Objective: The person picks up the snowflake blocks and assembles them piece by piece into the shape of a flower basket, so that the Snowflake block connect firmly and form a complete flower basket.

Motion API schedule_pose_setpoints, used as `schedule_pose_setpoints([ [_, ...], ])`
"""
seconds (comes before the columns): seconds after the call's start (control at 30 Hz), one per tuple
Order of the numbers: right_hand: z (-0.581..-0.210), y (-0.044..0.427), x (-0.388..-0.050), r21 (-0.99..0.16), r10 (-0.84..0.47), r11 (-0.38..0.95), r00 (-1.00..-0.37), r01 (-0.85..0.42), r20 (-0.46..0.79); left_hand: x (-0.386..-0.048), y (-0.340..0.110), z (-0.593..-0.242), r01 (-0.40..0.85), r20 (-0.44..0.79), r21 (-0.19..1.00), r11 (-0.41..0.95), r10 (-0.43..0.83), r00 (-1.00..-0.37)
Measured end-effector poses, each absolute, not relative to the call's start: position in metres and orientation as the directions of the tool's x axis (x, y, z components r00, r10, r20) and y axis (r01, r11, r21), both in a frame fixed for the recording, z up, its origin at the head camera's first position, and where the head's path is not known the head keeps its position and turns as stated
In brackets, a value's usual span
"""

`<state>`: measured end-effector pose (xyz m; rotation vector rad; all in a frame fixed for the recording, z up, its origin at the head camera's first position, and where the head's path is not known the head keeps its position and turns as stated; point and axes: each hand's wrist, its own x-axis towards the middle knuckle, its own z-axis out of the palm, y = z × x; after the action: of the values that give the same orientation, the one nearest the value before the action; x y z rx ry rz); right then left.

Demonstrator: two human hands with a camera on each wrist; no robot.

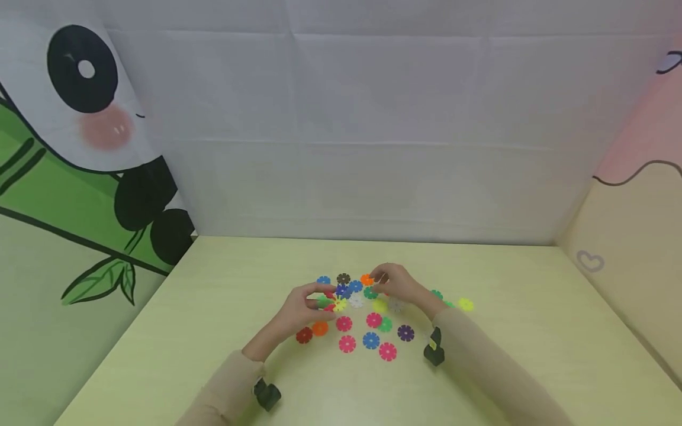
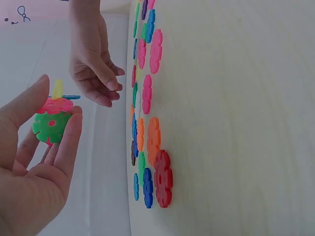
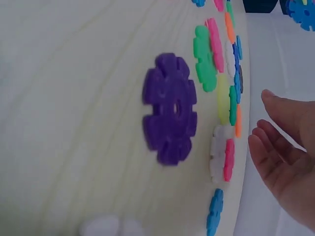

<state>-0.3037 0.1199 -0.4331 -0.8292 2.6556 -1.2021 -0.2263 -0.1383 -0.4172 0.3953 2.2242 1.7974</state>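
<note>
Nearest to you are your two light sleeves [image 1: 224,384], with a small black box [image 1: 267,395] at the left wrist and another black box [image 1: 434,353] at the right wrist. Both of your arms reach over the pale worktop [image 1: 149,355]. Closest on it lie flat, round discs with little notches: a front pink disc [image 1: 388,352], a blue disc [image 1: 370,340], another pink disc [image 1: 347,344] and a purple disc [image 1: 406,333]. Over to the left, a red disc [image 1: 304,335] touches an orange disc [image 1: 320,328]. Just past these, your left hand [image 1: 293,310] grips a little bunch of joined discs [image 2: 55,113] between thumb and fingers, up off the worktop. You can see a green disc [image 2: 50,129] low in the bunch, a pink one above it, and blue and yellow bits at the top. Near that bunch on the worktop lie a white disc [image 1: 356,300] and a yellow disc [image 1: 380,306]. A bit farther, your right hand [image 1: 399,284] is free, its fingers softly bent, up above the worktop near the back orange disc [image 1: 366,280]. Beyond your left hand sits a dark brown disc [image 1: 343,278]. Behind everything hangs a white sheet [image 1: 373,118], with a cartoon face [image 1: 53,130] at its left.
</note>
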Motion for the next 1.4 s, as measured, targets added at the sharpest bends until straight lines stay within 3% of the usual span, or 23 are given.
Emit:
schedule_pose_setpoints([
  [0.27,-0.45,0.109,-0.317,-0.695,-0.448,0.66,-0.892,-0.285,-0.06,-0.23,-0.133,-0.416,0.058,-0.025,0.976,0.208,0.376,-0.926],
  [0.77,-0.446,0.11,-0.32,-0.666,-0.435,0.685,-0.899,-0.295,-0.049,-0.233,-0.122,-0.415,0.071,-0.006,0.974,0.214,0.338,-0.941],
  [1.03,-0.429,0.118,-0.295,-0.689,-0.519,0.555,-0.841,-0.466,0.152,-0.231,-0.119,-0.413,0.089,0.028,0.977,0.193,0.297,-0.954],
  [1.23,-0.412,0.117,-0.257,-0.716,-0.431,0.375,-0.795,-0.589,0.428,-0.229,-0.114,-0.412,0.125,0.084,0.982,0.144,0.264,-0.961],
  [1.4,-0.394,0.11,-0.237,-0.685,-0.389,0.28,-0.731,-0.673,0.56,-0.227,-0.107,-0.406,0.129,0.094,0.983,0.128,0.252,-0.963],
])
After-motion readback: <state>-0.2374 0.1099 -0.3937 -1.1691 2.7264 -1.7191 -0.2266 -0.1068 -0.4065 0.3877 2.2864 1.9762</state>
